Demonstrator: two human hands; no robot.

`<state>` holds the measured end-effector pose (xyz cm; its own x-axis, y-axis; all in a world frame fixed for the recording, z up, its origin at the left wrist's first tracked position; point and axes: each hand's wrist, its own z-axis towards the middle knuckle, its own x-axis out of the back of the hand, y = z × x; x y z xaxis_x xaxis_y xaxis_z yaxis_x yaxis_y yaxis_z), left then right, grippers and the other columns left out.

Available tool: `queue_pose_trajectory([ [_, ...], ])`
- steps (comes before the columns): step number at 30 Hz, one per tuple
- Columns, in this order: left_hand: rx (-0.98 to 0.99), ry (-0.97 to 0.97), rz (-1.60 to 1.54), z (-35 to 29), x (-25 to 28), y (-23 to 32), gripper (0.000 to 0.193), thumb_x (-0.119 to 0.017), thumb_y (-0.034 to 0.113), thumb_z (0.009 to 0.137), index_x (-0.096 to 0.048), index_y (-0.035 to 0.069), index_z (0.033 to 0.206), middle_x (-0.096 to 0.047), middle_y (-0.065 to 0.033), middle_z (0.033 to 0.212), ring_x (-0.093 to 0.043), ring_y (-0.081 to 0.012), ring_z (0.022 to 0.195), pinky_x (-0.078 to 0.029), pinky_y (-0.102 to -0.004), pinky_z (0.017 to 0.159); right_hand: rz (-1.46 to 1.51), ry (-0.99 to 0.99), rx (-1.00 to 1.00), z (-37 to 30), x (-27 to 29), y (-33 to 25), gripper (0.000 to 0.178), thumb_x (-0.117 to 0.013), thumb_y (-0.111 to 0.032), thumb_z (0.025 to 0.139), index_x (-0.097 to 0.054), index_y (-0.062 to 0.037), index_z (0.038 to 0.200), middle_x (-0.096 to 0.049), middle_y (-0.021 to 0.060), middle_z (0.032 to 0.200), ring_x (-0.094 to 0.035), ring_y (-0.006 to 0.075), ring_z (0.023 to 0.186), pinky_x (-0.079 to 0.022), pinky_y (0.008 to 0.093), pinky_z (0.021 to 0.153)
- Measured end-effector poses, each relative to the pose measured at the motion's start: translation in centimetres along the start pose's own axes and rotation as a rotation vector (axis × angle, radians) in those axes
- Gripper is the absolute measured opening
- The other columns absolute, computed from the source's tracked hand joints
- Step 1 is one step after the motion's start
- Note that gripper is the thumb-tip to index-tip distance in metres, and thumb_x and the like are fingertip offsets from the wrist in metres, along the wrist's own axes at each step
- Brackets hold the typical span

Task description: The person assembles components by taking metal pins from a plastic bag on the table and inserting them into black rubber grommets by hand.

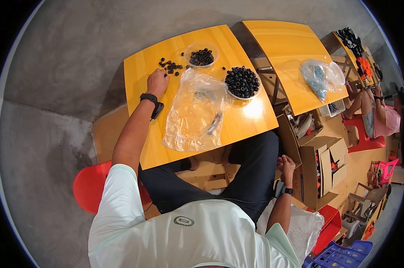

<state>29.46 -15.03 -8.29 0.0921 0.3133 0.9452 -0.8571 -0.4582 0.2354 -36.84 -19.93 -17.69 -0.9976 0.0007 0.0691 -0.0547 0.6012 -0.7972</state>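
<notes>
yellow tabletop [244, 123] before me; loose black beads [170, 67] lie by my left hand [158, 81], fingers curled together, pinching one or not i can't tell; same for my right hand [286, 166]. sweeping carelessly could roll some off.

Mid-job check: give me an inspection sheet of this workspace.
Surface: yellow table, glare near its right edge.
Job's things: loose black beads; more in a clear tub and heaped in a bowl.
Clutter: crumpled clear plastic bag on the table.
Hands: left hand at the loose beads, right hand lowered beside the right thigh; grips unclear.
Cables: thin dark line by the shirt hem, possibly a cord.
Surroundings: second table, cardboard boxes, seated co-worker.
</notes>
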Motion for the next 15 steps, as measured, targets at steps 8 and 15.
queue_pose_trajectory([
  [8,0.176,0.002,-0.419,-4.7,2.8,3.4,0.021,-0.071,0.018,0.084,-0.066,-0.001,0.089,-0.069,-0.0156,0.074,-0.07,-0.028,0.07,-0.054,-0.0378,0.065,0.023,-0.068,0.285,-5.1,-5.2,-8.1,0.028,-0.062,-0.021,0.099,-0.065,0.0001,0.117,-0.069,0.0044,0.091,-0.057,0.0053,0.069,-0.043,0.0181,0.056],
  [15,-0.027,-0.043,-0.676,-10.9,3.4,11.5,0.02,-0.07,0.017,0.085,-0.069,0.0,0.096,-0.068,-0.0137,0.071,-0.066,-0.0207,0.062,-0.052,-0.0328,0.061,0.082,-0.388,0.324,-8.1,-11.1,-9.0,0.023,-0.06,-0.018,0.099,-0.066,-0.0012,0.115,-0.069,0.0031,0.088,-0.057,0.0051,0.068,-0.043,0.0177,0.055],
])
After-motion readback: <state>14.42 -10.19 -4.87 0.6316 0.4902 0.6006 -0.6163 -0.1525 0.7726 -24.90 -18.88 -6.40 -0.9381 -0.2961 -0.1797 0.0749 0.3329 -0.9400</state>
